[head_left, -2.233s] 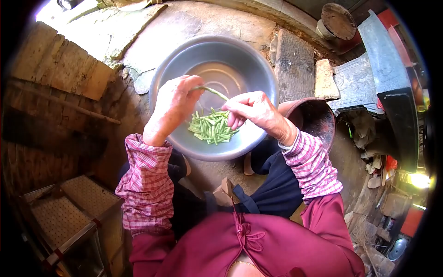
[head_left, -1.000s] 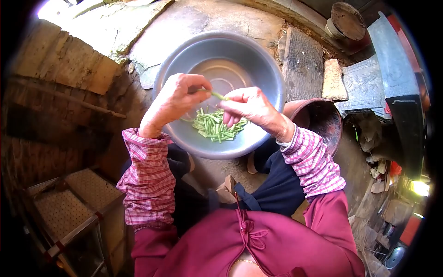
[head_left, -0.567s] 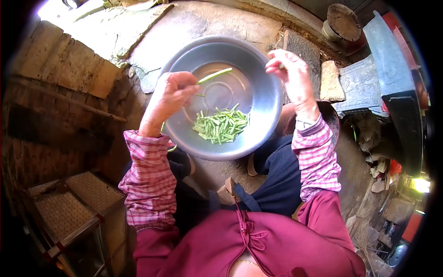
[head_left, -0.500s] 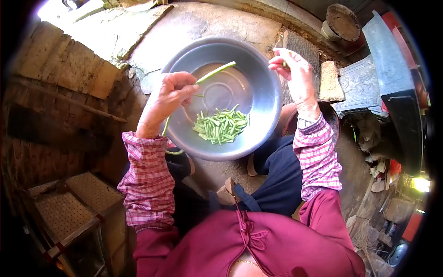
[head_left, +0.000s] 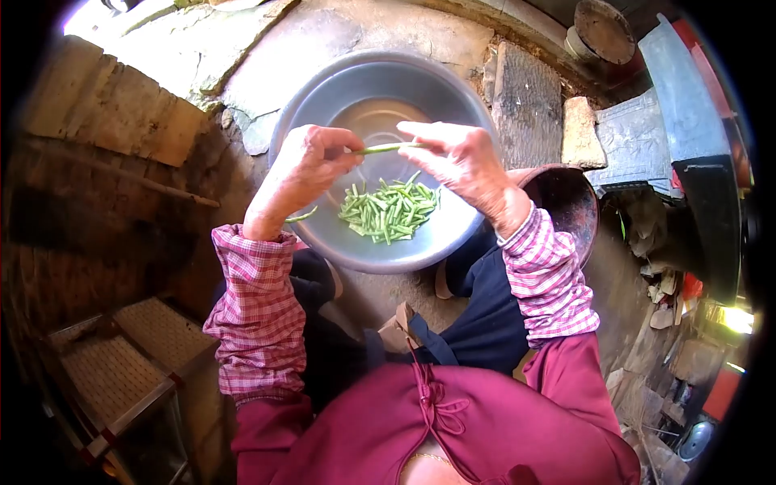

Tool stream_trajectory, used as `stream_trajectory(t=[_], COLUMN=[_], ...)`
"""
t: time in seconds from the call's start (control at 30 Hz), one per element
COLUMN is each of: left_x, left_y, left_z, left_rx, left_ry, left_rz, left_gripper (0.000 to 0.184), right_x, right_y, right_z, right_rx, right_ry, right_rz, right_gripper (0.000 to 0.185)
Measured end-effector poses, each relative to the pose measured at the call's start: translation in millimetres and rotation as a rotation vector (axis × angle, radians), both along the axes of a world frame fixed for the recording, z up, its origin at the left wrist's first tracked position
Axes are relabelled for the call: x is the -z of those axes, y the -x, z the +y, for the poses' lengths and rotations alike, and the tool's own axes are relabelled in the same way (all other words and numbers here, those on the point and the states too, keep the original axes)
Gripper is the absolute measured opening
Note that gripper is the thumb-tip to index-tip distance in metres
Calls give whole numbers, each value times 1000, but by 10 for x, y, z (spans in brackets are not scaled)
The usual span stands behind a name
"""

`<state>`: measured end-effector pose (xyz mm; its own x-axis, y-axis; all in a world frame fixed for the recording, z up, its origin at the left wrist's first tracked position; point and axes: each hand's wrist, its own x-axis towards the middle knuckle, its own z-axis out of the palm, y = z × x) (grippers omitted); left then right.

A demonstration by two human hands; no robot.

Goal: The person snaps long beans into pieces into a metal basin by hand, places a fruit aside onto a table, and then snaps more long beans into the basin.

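A long green bean [head_left: 381, 149] is stretched between my two hands above a wide grey metal basin [head_left: 388, 263]. My left hand [head_left: 305, 168] is closed on the bean's left end, and another thin green bean [head_left: 301, 216] shows beside its wrist, at the basin's left rim. At the other end, the fingers of my right hand [head_left: 462, 166] pinch the bean. Short cut pieces of green bean [head_left: 388, 212] lie in a heap on the basin's near side, below the hands.
Right of the basin stands a dark reddish bucket [head_left: 566, 202]. Beyond it are a wooden board [head_left: 527, 105], a pale block [head_left: 581, 133] and a blue-grey stand [head_left: 634, 137]. A framed box with dotted panels [head_left: 113, 376] is at the lower left.
My right hand has come from beyond the basin's right rim back to the bean in my left hand and now grips it. The basin sits slightly higher in view.
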<state>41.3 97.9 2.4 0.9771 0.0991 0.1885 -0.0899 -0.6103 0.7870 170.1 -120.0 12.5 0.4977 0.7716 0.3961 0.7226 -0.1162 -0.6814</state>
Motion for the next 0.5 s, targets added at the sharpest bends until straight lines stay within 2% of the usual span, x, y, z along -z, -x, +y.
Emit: stream_trajectory(t=[0.07,0.1,0.23,0.27,0.33,0.43,0.5], left_x=[-99,-173,-236,-241,-249,-195,-146], left_y=[2,6,-31,-51,-101,-178,-213], left_z=[-25,-49,-71,-91,-136,-182,-175], left_rx=[-50,-76,-83,-96,-121,-127,-87], left_ry=[-35,-52,11,42,106,407,474], left_rz=[5,9,73,59,30,27,69], left_gripper=[12,11,13,13,13,12,13], right_x=[67,121,140,78,19,76,-13], right_y=[42,71,37,14,1,-53,-65], right_z=[29,55,100,107,133,153,112], right_rx=[-26,-8,48,69,108,89,114], right_ry=[121,82,99,145,25,-176,-244], right_rz=[-95,-68,-101,72,317,470,564], right_gripper=[17,13,13,13,14,19,19])
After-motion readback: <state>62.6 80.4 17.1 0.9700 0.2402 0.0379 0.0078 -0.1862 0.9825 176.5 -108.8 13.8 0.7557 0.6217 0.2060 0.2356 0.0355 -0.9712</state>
